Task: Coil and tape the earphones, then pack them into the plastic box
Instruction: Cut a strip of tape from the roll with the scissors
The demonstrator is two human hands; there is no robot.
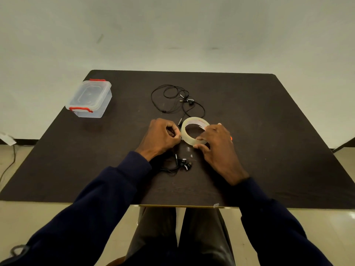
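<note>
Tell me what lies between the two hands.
The head view shows the tape roll between them: the right hand holds its right side, the left hand pinches at its left edge.

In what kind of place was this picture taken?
Probably a plain indoor workroom or office: a dark table stands near a bare pale wall, on a glossy tiled floor, with a loose cable on it at the left.
</note>
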